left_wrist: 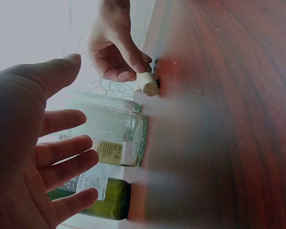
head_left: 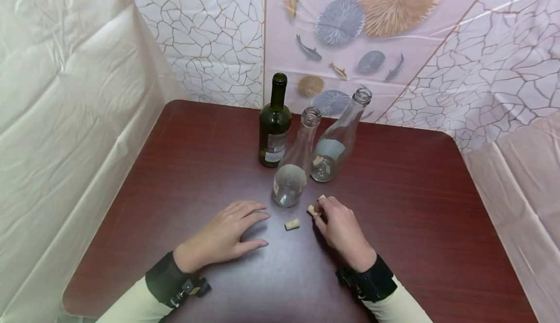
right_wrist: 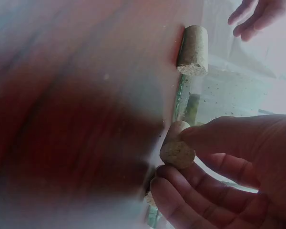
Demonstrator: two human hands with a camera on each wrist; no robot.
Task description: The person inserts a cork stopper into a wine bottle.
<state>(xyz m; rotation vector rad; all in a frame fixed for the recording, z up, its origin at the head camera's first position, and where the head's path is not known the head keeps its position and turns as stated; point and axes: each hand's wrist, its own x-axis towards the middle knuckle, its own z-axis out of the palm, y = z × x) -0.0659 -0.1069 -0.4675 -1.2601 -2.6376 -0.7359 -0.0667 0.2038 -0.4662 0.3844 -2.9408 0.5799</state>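
My right hand (head_left: 343, 228) pinches a short tan cork (right_wrist: 178, 152) low over the table, thumb on one side and fingers on the other. Part of another cork (head_left: 322, 197) shows just beyond those fingers. One more cork (head_left: 291, 224) lies on its side between my hands. My left hand (head_left: 223, 233) hovers over the table with spread, relaxed fingers and holds nothing. Just ahead of the hands stands a clear glass bottle (head_left: 290, 182) with a pale label. A second clear bottle (head_left: 339, 141), behind it to the right, has pale cork pieces (head_left: 318, 160) inside near its base.
A dark green wine bottle (head_left: 275, 124) stands at the back, left of the clear ones. All three bottles are uncapped and close together on the reddish-brown table (head_left: 197, 158). Patterned sheeting (head_left: 210, 36) hangs behind the table, and pale cloth (head_left: 78, 143) drapes the left side.
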